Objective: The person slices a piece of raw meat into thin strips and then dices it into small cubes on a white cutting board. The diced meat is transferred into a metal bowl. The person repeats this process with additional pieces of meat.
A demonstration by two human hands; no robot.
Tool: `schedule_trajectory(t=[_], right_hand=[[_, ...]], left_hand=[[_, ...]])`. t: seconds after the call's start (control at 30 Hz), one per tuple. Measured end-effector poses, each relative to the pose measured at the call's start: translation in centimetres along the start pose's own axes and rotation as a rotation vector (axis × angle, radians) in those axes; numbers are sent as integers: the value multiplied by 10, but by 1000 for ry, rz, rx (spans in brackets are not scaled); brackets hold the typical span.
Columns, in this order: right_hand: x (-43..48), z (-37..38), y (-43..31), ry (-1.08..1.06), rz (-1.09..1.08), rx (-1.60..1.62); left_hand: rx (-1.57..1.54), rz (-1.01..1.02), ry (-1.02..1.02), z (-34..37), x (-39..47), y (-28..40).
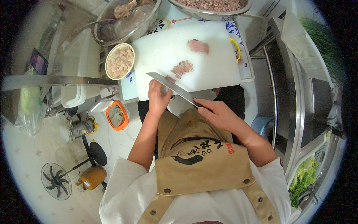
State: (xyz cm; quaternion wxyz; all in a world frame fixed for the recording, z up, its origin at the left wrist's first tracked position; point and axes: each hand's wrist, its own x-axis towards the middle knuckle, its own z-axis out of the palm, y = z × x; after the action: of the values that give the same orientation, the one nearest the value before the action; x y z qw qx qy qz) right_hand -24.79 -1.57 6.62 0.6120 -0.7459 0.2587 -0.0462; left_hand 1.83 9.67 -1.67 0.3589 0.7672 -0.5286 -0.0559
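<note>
My right hand (214, 112) grips the dark handle of a broad kitchen knife (179, 89). Its blade slants up and left across the near edge of a white plastic cutting board (159, 56). Curled close to the blade's near side is my left hand (159, 96); whether its fingers hold anything is hidden. A small strip of meat (170, 79) lies just beyond the blade. Farther up the board are a cluster of diced meat (183, 68) and one larger slab of pinkish meat (198, 46).
Left of the board stands a round tub (106, 65) of diced meat. Behind are a steel bowl (123, 30) with a meat chunk and another steel bowl (212, 15) of diced meat. A yellow ring handle (237, 50) shows at right; an orange-rimmed container (127, 119) sits lower left.
</note>
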Motion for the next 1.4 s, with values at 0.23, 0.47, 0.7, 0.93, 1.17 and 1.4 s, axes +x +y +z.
schedule_trajectory(t=[0.23,0.47,0.7,0.93,1.17,1.4], right_hand=[[31,18,33,67,-122,0],[85,2,-3,-152,232,262],[16,3,5,-20,-29,71],[0,5,-1,-6,10,54],[55,32,23,-6,-74,63],[70,2,-11,-154,210,396]], left_hand=[[10,23,2,1,2,-2],[11,-48,5,0,1,1],[-32,-49,39,-3,-8,-13],[-13,0,49,-2,-5,-7],[35,39,45,0,-4,-11],[8,-31,86,0,-7,-8]])
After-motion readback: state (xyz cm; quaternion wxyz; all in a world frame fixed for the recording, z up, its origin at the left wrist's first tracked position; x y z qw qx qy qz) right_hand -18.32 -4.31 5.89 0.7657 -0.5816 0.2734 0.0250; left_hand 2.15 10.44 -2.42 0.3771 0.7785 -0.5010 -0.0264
